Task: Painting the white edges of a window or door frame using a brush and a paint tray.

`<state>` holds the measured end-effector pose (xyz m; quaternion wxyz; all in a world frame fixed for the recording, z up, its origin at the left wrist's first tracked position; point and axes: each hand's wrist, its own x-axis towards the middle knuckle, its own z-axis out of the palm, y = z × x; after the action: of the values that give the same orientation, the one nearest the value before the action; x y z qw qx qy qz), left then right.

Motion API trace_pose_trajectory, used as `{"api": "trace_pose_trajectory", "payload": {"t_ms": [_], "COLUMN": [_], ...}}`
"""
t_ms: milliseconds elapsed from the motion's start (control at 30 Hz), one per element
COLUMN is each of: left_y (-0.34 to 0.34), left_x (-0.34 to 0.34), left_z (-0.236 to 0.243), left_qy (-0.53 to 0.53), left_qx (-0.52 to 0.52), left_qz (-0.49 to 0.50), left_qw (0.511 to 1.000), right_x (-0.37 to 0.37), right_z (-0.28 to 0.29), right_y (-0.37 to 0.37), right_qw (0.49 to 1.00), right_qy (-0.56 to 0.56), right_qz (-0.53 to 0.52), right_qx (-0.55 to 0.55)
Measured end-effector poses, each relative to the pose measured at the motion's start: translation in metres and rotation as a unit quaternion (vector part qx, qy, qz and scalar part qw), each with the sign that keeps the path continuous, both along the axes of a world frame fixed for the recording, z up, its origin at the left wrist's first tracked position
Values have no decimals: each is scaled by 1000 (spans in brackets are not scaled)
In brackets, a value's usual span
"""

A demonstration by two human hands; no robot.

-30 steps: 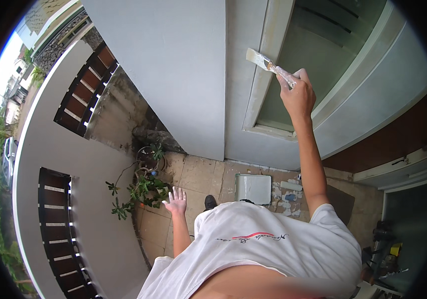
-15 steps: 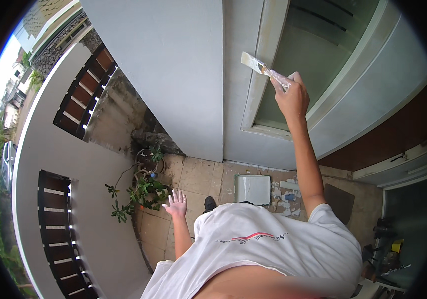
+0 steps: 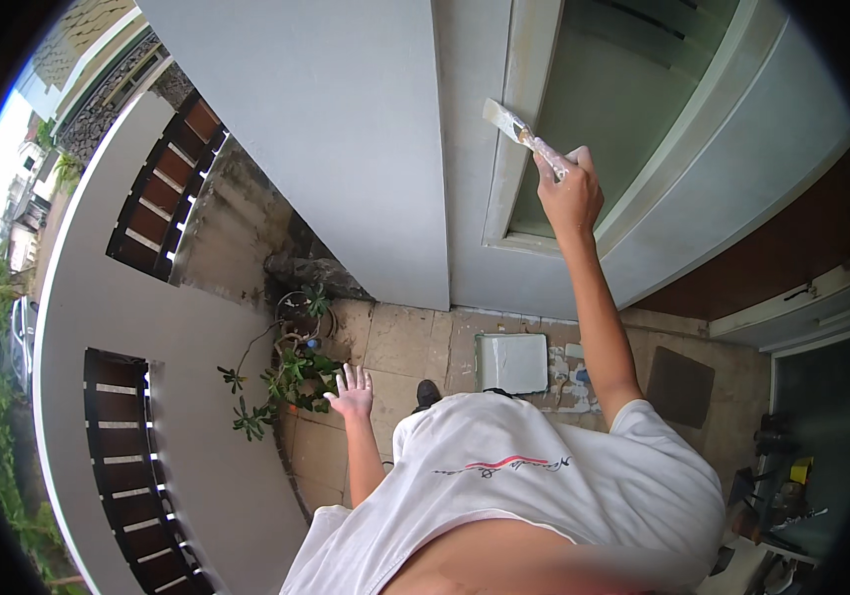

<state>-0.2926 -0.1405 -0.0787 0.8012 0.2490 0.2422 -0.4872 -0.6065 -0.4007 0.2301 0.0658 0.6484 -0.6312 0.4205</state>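
Note:
My right hand (image 3: 571,193) is raised and closed round the handle of a paintbrush (image 3: 510,121) smeared with white paint. The brush's pale bristles point up and left, in front of the light frame (image 3: 519,94) of a window (image 3: 623,109); whether they touch it I cannot tell. My left hand (image 3: 352,393) is held low on the left with its fingers spread and nothing in it. White paint marks the fingers of both hands. On the floor below the window sits a paint tray (image 3: 512,361) with white paint in it.
A potted plant (image 3: 296,369) grows beside my left hand. The tall pale wall (image 3: 316,139) juts out left of the window. Paint-splashed covering (image 3: 571,397) lies around the tray, and a dark mat (image 3: 681,386) lies to its right. Tools (image 3: 782,486) are gathered at the far right.
The view has shifted slightly. My right hand, still holding the paintbrush, has moved a little left and down relative to the window frame. My left hand stays spread.

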Motion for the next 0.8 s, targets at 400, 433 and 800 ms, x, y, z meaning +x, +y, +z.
{"api": "trace_pose_trajectory", "payload": {"t_ms": [400, 433, 800], "left_y": [-11, -9, -13], "left_x": [-16, -12, -16], "left_z": [2, 0, 6], "left_qy": [20, 14, 12], "left_qx": [25, 24, 28], "left_qz": [-11, -10, -31], "left_qw": [999, 1000, 999], "right_x": [1, -4, -5], "right_z": [-16, -18, -11], "right_y": [-5, -4, -7], "right_qw": [1000, 1000, 998], "right_qy": [-12, -14, -39], "right_qz": [-10, -13, 38], "right_qx": [21, 17, -28]}}
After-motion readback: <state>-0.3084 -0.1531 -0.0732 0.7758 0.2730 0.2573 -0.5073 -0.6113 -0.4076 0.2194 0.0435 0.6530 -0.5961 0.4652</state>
